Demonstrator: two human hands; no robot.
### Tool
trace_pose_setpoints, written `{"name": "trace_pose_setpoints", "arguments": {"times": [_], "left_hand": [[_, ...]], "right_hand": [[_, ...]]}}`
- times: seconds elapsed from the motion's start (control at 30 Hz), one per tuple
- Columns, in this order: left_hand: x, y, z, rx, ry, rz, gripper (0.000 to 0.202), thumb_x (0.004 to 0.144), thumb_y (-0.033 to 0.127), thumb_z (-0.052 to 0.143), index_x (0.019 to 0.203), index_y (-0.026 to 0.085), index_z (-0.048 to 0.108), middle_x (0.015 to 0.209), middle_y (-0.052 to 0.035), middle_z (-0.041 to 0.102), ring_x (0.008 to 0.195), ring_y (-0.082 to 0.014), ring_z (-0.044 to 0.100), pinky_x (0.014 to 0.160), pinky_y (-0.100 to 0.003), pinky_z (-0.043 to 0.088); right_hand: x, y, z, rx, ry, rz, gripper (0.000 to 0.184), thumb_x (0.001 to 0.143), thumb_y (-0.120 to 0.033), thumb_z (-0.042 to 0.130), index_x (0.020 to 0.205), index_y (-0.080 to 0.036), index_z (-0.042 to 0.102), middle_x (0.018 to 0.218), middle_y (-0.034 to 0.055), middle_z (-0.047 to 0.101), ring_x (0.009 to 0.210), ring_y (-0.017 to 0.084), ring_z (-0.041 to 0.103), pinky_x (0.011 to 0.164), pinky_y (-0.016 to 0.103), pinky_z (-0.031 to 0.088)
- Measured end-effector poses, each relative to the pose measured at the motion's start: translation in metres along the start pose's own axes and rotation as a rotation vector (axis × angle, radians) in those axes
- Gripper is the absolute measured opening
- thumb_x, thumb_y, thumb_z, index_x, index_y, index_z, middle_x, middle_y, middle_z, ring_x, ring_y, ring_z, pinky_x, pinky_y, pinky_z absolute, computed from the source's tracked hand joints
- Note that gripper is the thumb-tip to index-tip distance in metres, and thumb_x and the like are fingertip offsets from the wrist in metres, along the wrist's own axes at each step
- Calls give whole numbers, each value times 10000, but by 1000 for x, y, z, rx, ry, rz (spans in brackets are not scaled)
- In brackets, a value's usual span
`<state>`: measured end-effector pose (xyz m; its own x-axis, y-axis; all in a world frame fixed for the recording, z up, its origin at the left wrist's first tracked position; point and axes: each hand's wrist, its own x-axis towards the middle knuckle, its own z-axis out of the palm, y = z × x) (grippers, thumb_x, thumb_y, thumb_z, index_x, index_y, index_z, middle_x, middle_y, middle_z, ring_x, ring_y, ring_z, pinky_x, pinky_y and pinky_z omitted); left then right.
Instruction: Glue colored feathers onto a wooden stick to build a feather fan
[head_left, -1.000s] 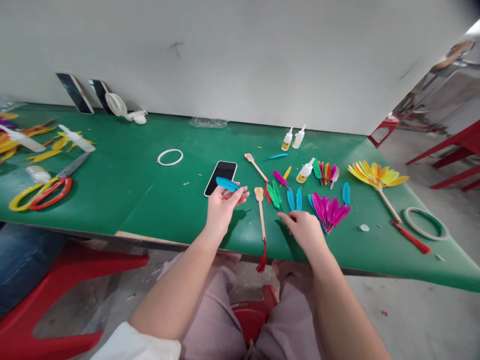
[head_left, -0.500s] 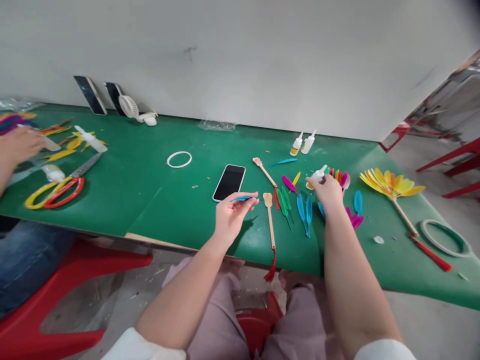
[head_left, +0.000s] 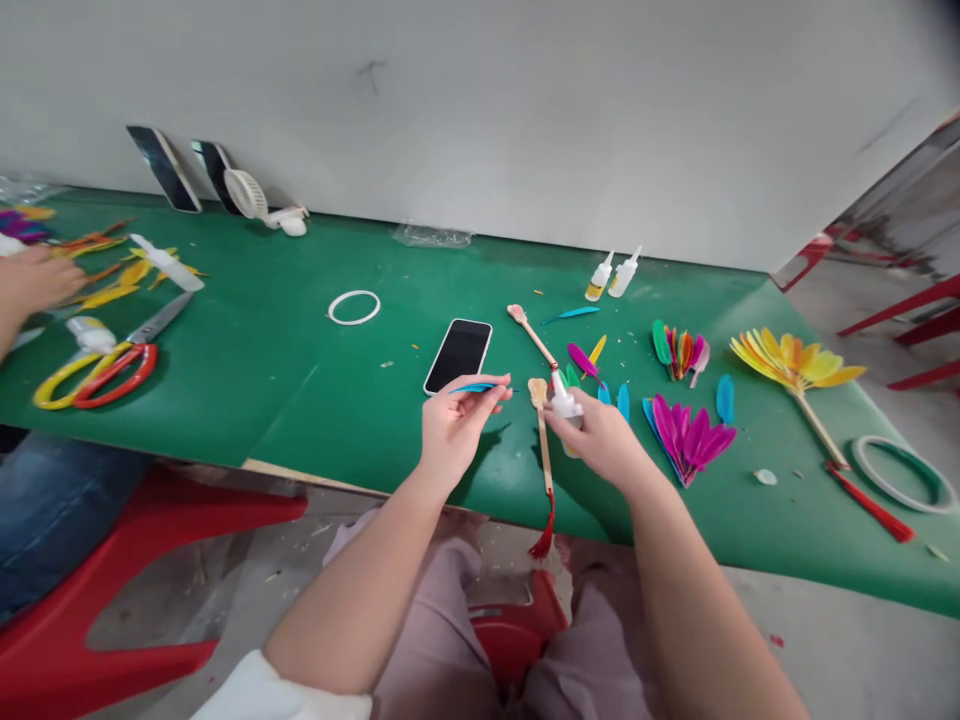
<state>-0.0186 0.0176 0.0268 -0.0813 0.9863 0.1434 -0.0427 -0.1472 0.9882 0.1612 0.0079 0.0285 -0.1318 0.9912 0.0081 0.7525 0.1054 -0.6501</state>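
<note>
Brought the bottle (head_left: pixel 568 406) over from beside the small bundle (head_left: pixel 684 352), gripped in the right hand (head_left: pixel 604 440), next to the near stick (head_left: pixel 545 455). Kept the blue feather (head_left: pixel 477 387) pinched in the left hand (head_left: pixel 452 430), by the phone (head_left: pixel 459 352), near the bottle yet apart (so left neither hand free).

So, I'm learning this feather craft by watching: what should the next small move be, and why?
Probably tip the small, pointed white plastic bottle toward the slim blue feather. The right hand grips the bottle with its nozzle up, the left hand pinches the feather, and the two things are near each other but apart.
</note>
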Motion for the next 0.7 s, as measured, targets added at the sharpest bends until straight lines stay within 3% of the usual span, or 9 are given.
{"name": "trace_pose_setpoints", "arguments": {"times": [0.2,0.37,0.57,0.7], "left_hand": [[7,-15,-5,208,-45,-117,253,741,372,600,883,171,661,773,-37,685,625,-138,639,553,-212,508],[11,-20,-4,408,-114,-161,313,738,449,567,630,159,615,580,-22,627,425,-112,543,414,-201,433],[16,-32,-4,537,-179,-155,310,748,427,542,581,167,568,535,-12,603,369,-106,518,381,-198,388],[16,-35,-5,538,-227,-192,304,734,409,555,549,167,552,504,-14,594,353,-107,510,358,-190,361]], "right_hand": [[-9,-3,7,-108,-132,-126,214,794,-397,476,713,-201,509,694,13,554,659,140,499,595,234,328],[-15,-8,1,-60,-241,-59,211,799,-389,462,695,-206,474,606,-22,526,540,111,454,520,225,289],[-23,-13,-4,-65,-333,-132,194,766,-349,506,652,-197,470,630,-18,516,571,106,439,542,227,283],[-23,-2,-5,129,-325,5,191,790,-400,471,777,-211,492,598,-41,507,516,101,439,500,215,298]]}}
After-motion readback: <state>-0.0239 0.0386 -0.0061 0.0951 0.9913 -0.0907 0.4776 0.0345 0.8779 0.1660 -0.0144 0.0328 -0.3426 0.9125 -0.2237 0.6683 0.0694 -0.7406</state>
